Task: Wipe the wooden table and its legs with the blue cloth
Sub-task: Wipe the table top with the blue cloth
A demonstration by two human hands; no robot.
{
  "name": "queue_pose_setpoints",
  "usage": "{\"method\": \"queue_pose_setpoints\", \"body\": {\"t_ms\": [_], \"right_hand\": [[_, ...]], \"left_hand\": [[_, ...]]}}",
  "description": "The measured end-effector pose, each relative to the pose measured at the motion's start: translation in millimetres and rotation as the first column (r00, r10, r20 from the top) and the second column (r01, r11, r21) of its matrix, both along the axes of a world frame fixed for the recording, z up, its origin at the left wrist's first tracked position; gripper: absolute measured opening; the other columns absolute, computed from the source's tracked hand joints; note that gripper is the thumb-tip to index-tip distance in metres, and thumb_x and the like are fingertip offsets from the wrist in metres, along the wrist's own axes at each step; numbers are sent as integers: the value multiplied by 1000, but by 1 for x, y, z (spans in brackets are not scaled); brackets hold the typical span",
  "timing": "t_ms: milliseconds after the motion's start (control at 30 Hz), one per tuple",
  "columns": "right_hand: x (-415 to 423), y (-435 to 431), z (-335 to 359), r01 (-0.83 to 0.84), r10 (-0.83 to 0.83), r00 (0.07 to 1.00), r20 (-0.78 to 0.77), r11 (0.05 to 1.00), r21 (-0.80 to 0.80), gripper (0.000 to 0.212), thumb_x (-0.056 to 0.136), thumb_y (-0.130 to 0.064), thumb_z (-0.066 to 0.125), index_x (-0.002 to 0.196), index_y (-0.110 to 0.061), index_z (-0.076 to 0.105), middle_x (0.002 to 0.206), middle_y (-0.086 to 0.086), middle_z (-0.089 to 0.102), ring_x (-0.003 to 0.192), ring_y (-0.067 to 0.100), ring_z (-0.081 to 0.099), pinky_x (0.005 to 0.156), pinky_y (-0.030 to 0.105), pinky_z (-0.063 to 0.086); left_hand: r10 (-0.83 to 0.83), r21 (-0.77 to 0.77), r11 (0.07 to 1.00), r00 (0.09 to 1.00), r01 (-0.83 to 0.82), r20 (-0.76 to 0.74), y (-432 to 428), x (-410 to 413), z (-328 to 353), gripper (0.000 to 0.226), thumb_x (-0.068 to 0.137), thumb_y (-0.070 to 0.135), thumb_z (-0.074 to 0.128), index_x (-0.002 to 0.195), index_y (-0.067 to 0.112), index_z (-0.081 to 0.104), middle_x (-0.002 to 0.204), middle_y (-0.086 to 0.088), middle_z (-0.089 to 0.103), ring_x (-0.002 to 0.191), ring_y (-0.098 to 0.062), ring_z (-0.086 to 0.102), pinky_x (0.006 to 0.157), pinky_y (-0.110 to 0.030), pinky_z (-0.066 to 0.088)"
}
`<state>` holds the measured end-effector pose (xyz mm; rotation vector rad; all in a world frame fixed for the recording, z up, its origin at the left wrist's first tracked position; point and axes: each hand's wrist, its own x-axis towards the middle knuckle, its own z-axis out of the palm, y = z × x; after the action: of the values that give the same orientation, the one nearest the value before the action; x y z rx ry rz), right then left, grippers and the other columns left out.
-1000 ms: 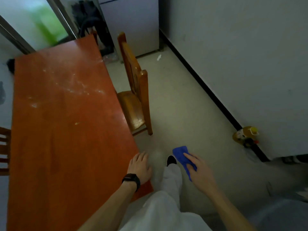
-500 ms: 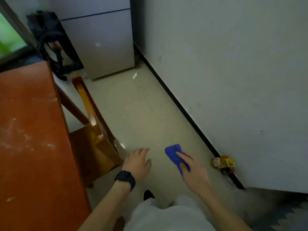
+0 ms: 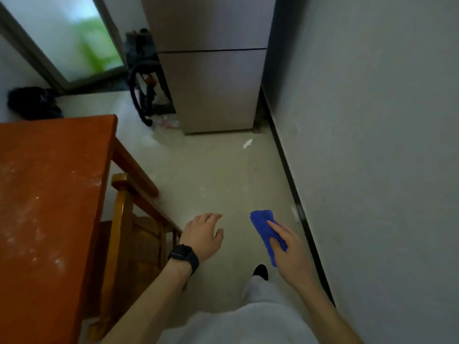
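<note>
The wooden table fills the left side, its red-brown top marked with pale dusty smears. One table leg slants down from its far right corner. My right hand holds the folded blue cloth over the floor, well right of the table, with the forefinger lying straight along it. My left hand, a black watch on its wrist, hangs in the air with relaxed fingers and holds nothing, just right of the chair.
A wooden chair stands tucked at the table's right edge. A grey fridge stands ahead against the white wall. Black gear and a dark bag lie near the glass door. A white scrap lies on the floor.
My view has moved forward along the table's right side toward the fridge. My left hand has left the table's corner and now hangs free. The cloth stays in my right hand.
</note>
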<state>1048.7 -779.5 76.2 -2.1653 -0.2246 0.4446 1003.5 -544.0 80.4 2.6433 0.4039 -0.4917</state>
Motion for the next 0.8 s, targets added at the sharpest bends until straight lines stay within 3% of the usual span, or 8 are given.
{"method": "queue_pose_setpoints", "body": {"t_ms": [167,400,500,600,700,800], "right_hand": [[130,47,19,-290,292,953,82,956,-36,41,95,-11,56,133,-27,60,132,-12,56,118,4,53,101,25,42],[253,168,40,-547,545,829,125,837,-20,42,95,-11,58,131,-32,59,131,-18,51,118,1,49,100,22,36],[289,234,43,-642,634,758,153,767,7,45,93,-7,59,129,-35,60,131,-19,52,118,0,50,103,23,38],[320,305,53,-704,687,694,214,710,4,47,91,-2,61,126,-33,61,127,-22,54,113,-4,51,96,10,34],[349,369,70,-753,726,640,252,658,14,47,91,-3,62,125,-36,61,127,-30,50,113,-15,47,95,8,32],[380,432,83,-805,781,563,271,592,-33,45,92,-4,61,128,-32,62,131,-22,51,115,-10,45,95,4,28]], "left_hand": [[255,36,966,967,-255,-1,34,68,13,49,100,41,41,147,29,36,151,2,41,136,-21,39,113,-39,34],[527,87,839,842,-537,120,117,118,37,50,99,41,42,147,28,38,150,3,42,136,-18,40,113,-38,34],[620,91,767,770,-635,149,165,135,39,49,98,40,44,145,26,41,147,3,44,135,-18,41,112,-38,35],[695,47,704,700,-709,162,218,157,36,47,98,40,43,142,25,45,144,3,48,131,-18,44,109,-39,38],[749,18,651,646,-759,144,272,182,35,47,97,40,43,142,26,45,143,2,49,130,-18,45,108,-38,40],[793,6,597,591,-802,149,322,209,40,47,97,41,44,143,27,44,145,2,47,132,-19,43,109,-38,38]]}}
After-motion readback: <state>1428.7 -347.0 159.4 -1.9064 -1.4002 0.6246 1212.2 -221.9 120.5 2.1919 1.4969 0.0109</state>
